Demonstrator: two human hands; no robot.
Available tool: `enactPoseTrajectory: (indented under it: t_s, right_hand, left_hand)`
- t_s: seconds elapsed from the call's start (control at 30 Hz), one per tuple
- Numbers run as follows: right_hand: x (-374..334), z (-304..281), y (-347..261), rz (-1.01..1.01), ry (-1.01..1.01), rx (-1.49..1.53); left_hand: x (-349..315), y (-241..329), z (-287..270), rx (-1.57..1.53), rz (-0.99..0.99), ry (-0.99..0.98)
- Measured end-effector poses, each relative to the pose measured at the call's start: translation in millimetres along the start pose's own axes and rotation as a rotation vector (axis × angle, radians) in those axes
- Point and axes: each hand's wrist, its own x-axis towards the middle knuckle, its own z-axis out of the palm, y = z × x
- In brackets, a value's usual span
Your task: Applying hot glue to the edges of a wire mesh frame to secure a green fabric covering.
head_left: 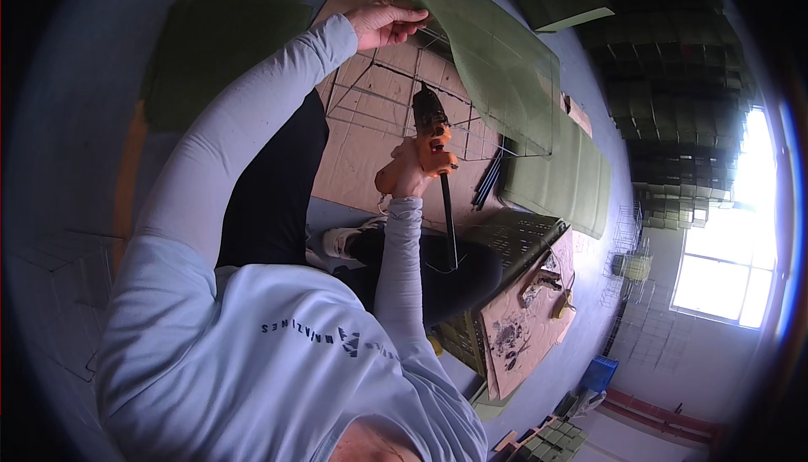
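Observation:
My left hand (389, 26) reaches out at the top and pinches the near edge of a thin green mesh sheet (505, 62). The sheet bends over a thin wire frame (370, 96) that stands on cardboard. In my right hand (404, 172), closer to my body, is an orange and black gun-shaped tool (435, 149). Its dark nose points up toward the wire frame, apart from my left hand. A long black rod (449, 218) sticks out of the tool toward my knee.
Several black rods (488, 177) lie on the cardboard (349, 155). Green sheets are stacked at the left (223, 54) and right (568, 180). An upturned green crate (513, 239) bears a board (539, 327) with small tools. Green boxes (673, 125) pile up along the far right.

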Motion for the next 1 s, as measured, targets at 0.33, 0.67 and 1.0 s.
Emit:
enactPoseTrajectory:
  t_s: [0.33, 0.67, 1.0]
  right_hand:
    - [-4.9, 9.2, -6.0, 0.034, -0.031, -0.035]
    - [-1.7, 6.6, -4.0, 0.034, 0.042, -0.005]
    - [-4.4, 5.5, 0.8, 0.044, 0.023, -0.079]
  left_hand:
    - [0.1, 0.5, -1.5, 0.005, 0.004, -0.006]
    - [0.1, 0.5, -3.3, 0.01, 0.004, -0.004]
    - [0.4, 0.9, -1.4, 0.004, 0.003, -0.007]
